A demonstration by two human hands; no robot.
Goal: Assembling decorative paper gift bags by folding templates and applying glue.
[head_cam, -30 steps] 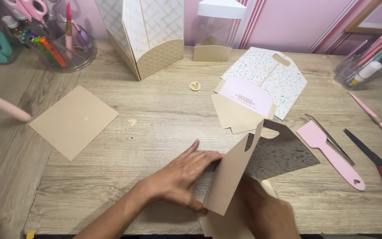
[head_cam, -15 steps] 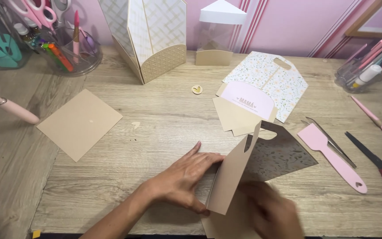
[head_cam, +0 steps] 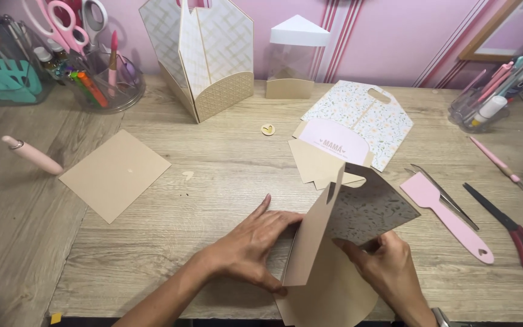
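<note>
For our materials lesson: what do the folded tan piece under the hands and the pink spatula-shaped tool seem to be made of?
Folded tan piece: likely matte kraft cardstock; it holds a sharp crease and stands stiffly.
Pink spatula-shaped tool: probably smooth plastic, given its even colour and a cut-out at the handle end.

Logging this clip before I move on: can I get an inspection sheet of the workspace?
Surface: wooden table.
Job's things: kraft card cutout, one flap folded upright.
Clutter: tan card square, pink spatula tool, red-handled scissors, floral paper piece, patterned paper box.
Grippers: left hand flat against the upright flap; right hand on the cutout's other side.
Cables: nothing seen.
Surroundings: pink wall, tool holders at both ends.
</note>
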